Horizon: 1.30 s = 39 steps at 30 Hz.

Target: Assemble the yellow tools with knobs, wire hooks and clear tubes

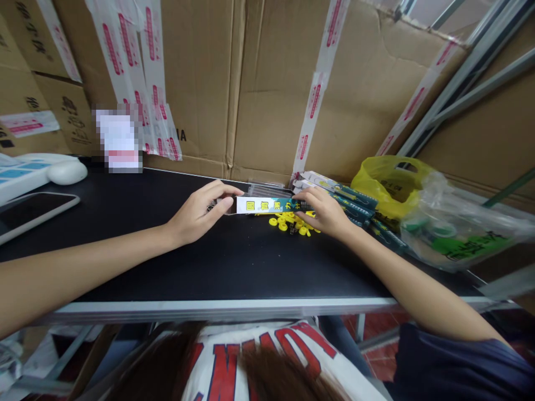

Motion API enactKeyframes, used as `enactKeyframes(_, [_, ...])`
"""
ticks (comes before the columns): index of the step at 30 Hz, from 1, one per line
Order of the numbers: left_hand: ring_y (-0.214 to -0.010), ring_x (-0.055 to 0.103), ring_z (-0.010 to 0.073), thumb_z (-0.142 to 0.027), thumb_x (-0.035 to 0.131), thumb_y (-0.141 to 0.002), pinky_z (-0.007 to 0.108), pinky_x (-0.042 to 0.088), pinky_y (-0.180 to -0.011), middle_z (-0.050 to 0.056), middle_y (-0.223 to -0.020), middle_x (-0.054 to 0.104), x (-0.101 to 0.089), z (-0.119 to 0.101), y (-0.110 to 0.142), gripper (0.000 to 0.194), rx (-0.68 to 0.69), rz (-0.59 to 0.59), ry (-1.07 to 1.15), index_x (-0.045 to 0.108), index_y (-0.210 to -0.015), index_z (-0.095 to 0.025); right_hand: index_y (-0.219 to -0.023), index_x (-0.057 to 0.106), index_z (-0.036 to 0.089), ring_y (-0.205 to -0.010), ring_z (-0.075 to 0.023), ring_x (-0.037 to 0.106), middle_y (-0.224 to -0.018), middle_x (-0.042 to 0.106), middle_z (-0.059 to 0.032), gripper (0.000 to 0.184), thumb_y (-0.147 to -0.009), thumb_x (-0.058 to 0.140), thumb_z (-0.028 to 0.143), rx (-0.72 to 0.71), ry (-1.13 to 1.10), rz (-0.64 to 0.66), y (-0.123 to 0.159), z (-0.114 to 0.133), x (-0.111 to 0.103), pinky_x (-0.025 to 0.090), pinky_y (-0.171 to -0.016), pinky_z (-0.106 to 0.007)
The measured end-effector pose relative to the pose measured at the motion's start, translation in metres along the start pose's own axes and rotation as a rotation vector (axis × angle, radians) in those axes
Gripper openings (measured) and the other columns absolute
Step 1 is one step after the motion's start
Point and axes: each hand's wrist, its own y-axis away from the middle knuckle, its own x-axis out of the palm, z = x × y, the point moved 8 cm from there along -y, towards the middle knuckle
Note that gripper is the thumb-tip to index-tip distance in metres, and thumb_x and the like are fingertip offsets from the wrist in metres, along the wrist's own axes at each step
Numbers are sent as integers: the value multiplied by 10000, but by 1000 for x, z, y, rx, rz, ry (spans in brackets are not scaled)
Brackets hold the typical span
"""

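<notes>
A long, narrow printed box (267, 205), white at its left part and dark green at its right, lies level between my hands above the black table. Yellow characters run along its side. My left hand (204, 211) has its thumb and fingers at the box's left end, where something clear with a dark, coiled part shows between them. My right hand (320, 211) grips the right end, fingers on top and thumb below. Just behind the box lie clear plastic pieces (271, 189). Small yellow plastic parts (288, 221) are heaped under and beside my right hand.
More printed boxes (355, 203) are stacked right of my right hand. Beyond them sit a yellow plastic bag (390, 184) and a clear bag (455, 228). At left are a phone (37, 211) and a white device (67, 171). Cardboard (267, 83) walls the back.
</notes>
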Motion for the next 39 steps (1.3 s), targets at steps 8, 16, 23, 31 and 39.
enactKeyframes(8, [-942, 540, 187, -412, 519, -919, 313, 465, -842, 57, -996, 561, 3, -2, 1, 381, 57, 36, -27, 567, -1238, -209, -1156, 547, 212, -988, -281, 563, -1053, 617, -119, 300, -864, 559, 279, 22, -20, -4, 0, -4, 1, 482, -848, -435])
enactKeyframes(16, [-906, 528, 189, -501, 650, -823, 295, 470, -773, 47, -998, 556, 3, -1, 1, 510, 67, 28, -51, 556, -1254, -245, -1136, 546, 208, -955, -275, 568, -1037, 624, -117, 282, -867, 560, 293, 7, -18, -6, -1, 1, -2, 486, -825, -421])
enactKeyframes(23, [-910, 534, 202, -588, 388, -931, 332, 470, -809, 70, -966, 558, 1, -6, 2, 509, 103, 38, 12, 579, -1214, -211, -1147, 547, 210, -961, -276, 567, -1049, 623, -118, 291, -866, 557, 289, -1, -35, 2, -1, 2, -1, 485, -825, -426])
enactKeyframes(31, [-775, 570, 133, -333, 581, -890, 248, 453, -660, 19, -920, 588, -1, 5, 3, 219, -25, -56, 99, 540, -1053, -194, -1105, 539, 181, -939, -271, 574, -1025, 628, -126, 259, -866, 569, 277, -22, -3, 4, -2, 5, -2, 495, -813, -419])
enactKeyframes(39, [-773, 543, 134, -302, 555, -883, 256, 458, -682, 34, -963, 604, 0, 1, 1, 126, 1, -41, 36, 564, -917, -182, -1110, 540, 187, -954, -266, 577, -1030, 626, -120, 264, -866, 572, 282, -10, -6, 14, -1, 3, -1, 494, -817, -407])
